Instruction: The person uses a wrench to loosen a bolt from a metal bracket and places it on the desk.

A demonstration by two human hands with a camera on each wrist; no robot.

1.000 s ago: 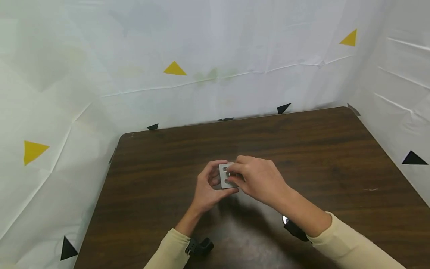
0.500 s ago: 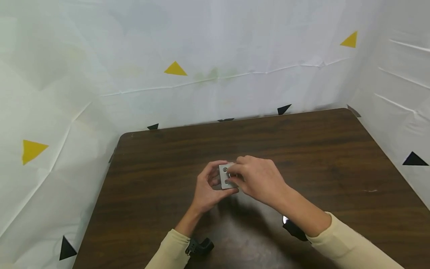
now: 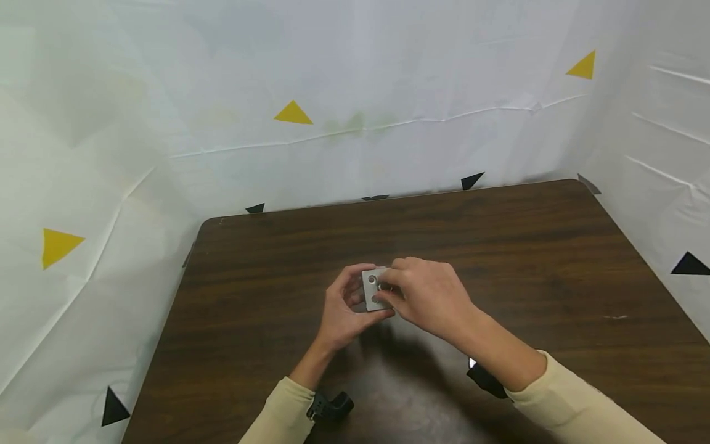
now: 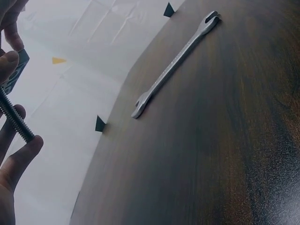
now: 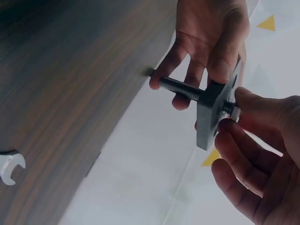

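Observation:
A small grey metal plate (image 3: 370,290) with holes is held above the brown table (image 3: 499,246) between both hands. My left hand (image 3: 345,300) grips its edges from the left, thumb and fingers curled round it. In the right wrist view the plate (image 5: 212,115) is edge-on, with a long threaded bolt (image 5: 180,87) passing through it. My right hand (image 3: 389,290) pinches the bolt's head (image 5: 233,109) on the plate's near face. The left wrist view shows the bolt's threaded end (image 4: 15,121) beside the left fingers (image 4: 18,157).
An open-ended steel wrench (image 4: 174,64) lies flat on the table; one of its jaws (image 5: 7,167) shows in the right wrist view. White sheeting (image 3: 355,92) with yellow and black triangles surrounds the table on three sides. Black wrist straps (image 3: 330,407) sit on both sleeves.
My right fingers have shifted slightly on the plate's face, so that the lower hole is covered now. Plate and left hand stay where they were.

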